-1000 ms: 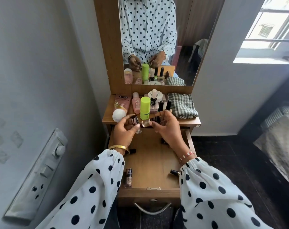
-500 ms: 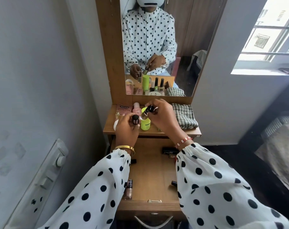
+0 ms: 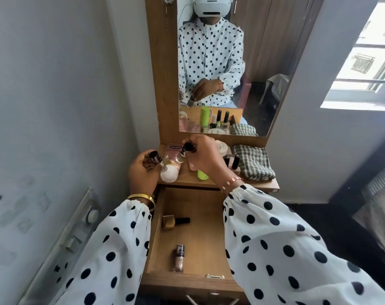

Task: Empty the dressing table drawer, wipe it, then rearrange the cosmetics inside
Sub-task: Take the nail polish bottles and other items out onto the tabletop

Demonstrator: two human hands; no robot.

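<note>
The open drawer (image 3: 200,236) holds two bottles: a gold one (image 3: 175,221) lying near its left wall and a glittery one (image 3: 179,258) toward the front edge, with bare wood between. Above the shelf (image 3: 187,179), the left hand (image 3: 143,172) grips a black-capped bottle (image 3: 155,157); the right hand (image 3: 204,155) pinches another (image 3: 186,148).

Open wooden drawer (image 3: 200,243); gold bottle (image 3: 175,221), glittery bottle (image 3: 179,258) lying inside.

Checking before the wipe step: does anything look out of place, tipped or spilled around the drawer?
No spill shows. Two things lie on their sides in the open wooden drawer: a gold nail polish bottle and a glittery pink one, so it is not yet emptied.
</note>
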